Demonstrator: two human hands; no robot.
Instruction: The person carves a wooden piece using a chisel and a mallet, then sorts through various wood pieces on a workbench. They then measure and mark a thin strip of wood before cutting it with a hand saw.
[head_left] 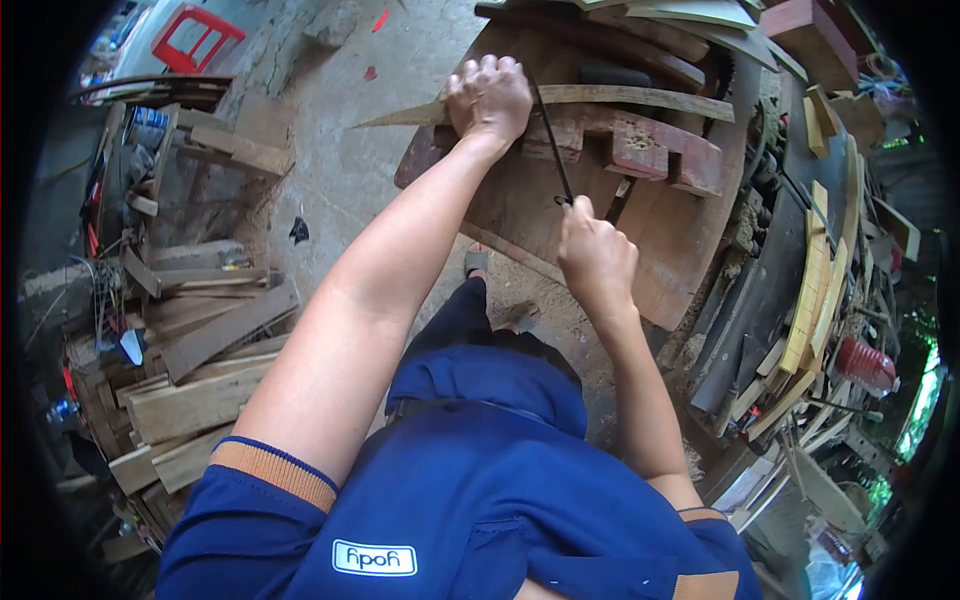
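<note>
My left hand (pixel 490 100) is closed over a long, thin wooden strip (pixel 630 95), fingers curled round it near its left part. The strip's pointed end sticks out past the hand. My right hand (pixel 597 258) is wrapped round the near end of a narrow black saw (pixel 552 140), seen edge-on, its handle hidden in the fist. Its far end crosses the strip just right of my left hand. Below the strip lies a notched wooden block (pixel 640 150) with worn red paint, on a wooden work board (pixel 665 250).
Stacked planks (pixel 215 395) fill the left side. More boards and yellowish strips (pixel 808 290) lean at the right, beside a red plastic jug (pixel 866 366). A red plastic stool (pixel 197 40) stands at the far left. Wood pieces (pixel 700 12) lie on the board's far end.
</note>
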